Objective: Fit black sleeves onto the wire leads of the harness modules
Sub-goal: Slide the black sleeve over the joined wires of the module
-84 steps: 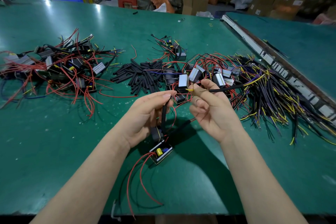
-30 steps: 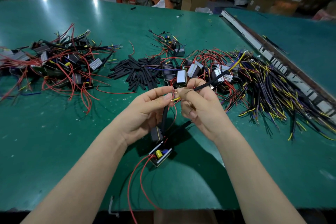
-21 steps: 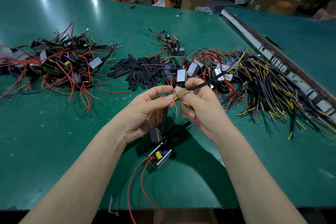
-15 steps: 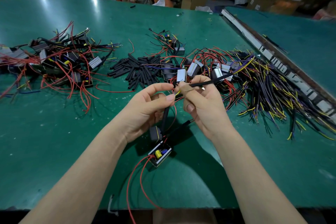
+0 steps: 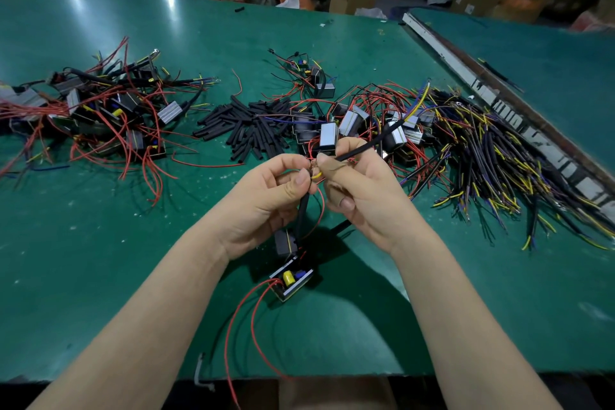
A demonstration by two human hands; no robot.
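Over the green table (image 5: 100, 260) my left hand (image 5: 266, 200) pinches the wire leads of a harness module (image 5: 291, 280), which hangs below with a black sleeve (image 5: 302, 213) on one lead and red wires trailing toward the table edge. My right hand (image 5: 362, 190) pinches a thin black sleeved cable (image 5: 372, 143) that sticks up and to the right. The two sets of fingertips meet at a short yellow wire end (image 5: 316, 174).
Loose black sleeves (image 5: 246, 126) lie in a pile behind my hands. Modules with red wires are heaped at the left (image 5: 100, 110) and behind my right hand (image 5: 352, 120). Black, yellow and purple cables (image 5: 499, 170) spread at the right beside a metal rail (image 5: 499, 100).
My hands have come together: the right hand moved left with the black cable until its fingertips met the left hand's. The cable's free end tilted upward.
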